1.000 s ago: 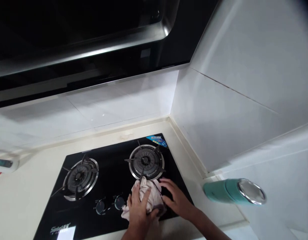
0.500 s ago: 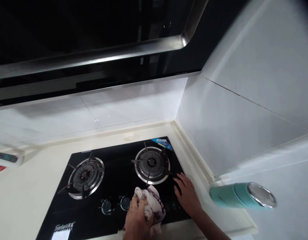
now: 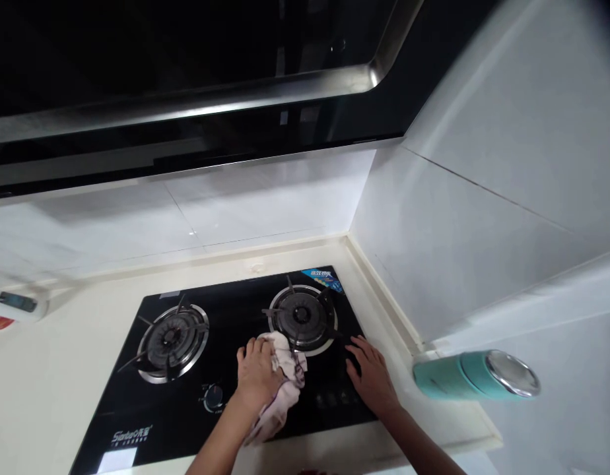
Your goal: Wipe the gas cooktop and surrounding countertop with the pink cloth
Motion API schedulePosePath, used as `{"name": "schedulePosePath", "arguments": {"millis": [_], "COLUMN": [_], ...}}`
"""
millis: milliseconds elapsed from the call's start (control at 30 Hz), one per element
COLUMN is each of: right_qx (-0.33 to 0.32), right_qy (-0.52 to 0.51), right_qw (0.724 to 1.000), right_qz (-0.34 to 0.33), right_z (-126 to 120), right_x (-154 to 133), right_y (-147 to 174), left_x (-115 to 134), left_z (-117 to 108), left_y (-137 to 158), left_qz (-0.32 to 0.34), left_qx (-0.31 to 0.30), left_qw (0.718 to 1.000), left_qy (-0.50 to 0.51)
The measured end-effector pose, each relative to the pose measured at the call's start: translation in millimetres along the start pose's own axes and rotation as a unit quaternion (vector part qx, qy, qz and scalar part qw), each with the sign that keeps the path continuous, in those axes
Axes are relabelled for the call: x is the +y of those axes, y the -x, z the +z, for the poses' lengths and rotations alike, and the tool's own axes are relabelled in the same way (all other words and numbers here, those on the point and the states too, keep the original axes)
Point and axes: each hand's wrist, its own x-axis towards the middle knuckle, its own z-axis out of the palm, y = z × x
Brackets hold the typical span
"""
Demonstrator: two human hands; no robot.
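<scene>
1. Two bare hands are reaching from below over a black glass gas hob (image 3: 236,310), which is sitting in a pale countertop (image 3: 52,396).
2. The left hand (image 3: 258,375) is lying palm down on a crumpled whitish cloth (image 3: 286,389) with darker markings, its fingers bending over the upper left part; whether they are pinching the fabric, I cannot tell.
3. The cloth is lying on the front of the hob, its top touching the lower left rim of the right burner (image 3: 301,314) and its bottom trailing toward the front edge.
4. The right hand (image 3: 373,377) is holding nothing; its fingers are spreading at the hob's right edge, apart from the cloth.
5. The left burner (image 3: 171,336) is standing well apart from both hands, and a round control knob (image 3: 214,396) is showing left of the cloth.
6. A blue sticker (image 3: 325,278) is marking the hob's far right corner.
7. A teal bottle with a shiny silver lid (image 3: 476,376) is standing beyond the right hand, near the tiled wall (image 3: 508,145).
8. A black range hood (image 3: 236,112) is looming above.
</scene>
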Motion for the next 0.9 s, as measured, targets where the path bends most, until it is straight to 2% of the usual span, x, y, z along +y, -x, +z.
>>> {"name": "schedulePosePath", "arguments": {"millis": [200,300,400,500,600,700,800,900], "right_qx": [0.004,0.005,0.004,0.004,0.003,0.005,0.009,0.012], "right_qy": [0.005,0.007,0.009,0.013,0.020,0.026,0.031,0.034], "right_qw": [1.000,1.000,1.000,1.000,1.000,1.000,0.999,0.999], "right_qz": [0.008,0.007,0.005,0.008,0.009,0.005,-0.002,-0.007], "right_z": [0.5,0.5,1.5,3.4,5.3,7.1,9.0,10.9], "right_x": [-1.6,-1.9,-1.5,-1.3,-2.1,-3.0,-2.7,-1.4], "right_y": [-0.5,-0.5,0.0,0.6,0.9,0.7,0.4,0.4], "left_x": [-40.1,-53.1,-54.8,-46.6,-35.8,-30.6,-36.8,-53.5], "left_z": [3.7,5.0,5.4,7.3,11.6,17.8,22.5,20.1], "left_y": [-37.7,-53.6,-54.2,-37.4,-16.8,-8.2,-17.7,-42.6], "left_qz": [-0.112,-0.120,-0.057,-0.021,-0.039,-0.071,-0.098,-0.129], "left_qx": [0.122,0.181,0.147,0.088,0.059,0.038,0.038,0.074], "left_qw": [0.986,0.976,0.987,0.996,0.997,0.996,0.993,0.987], "left_qy": [0.006,-0.010,-0.001,0.015,0.031,0.045,0.059,0.054]}}
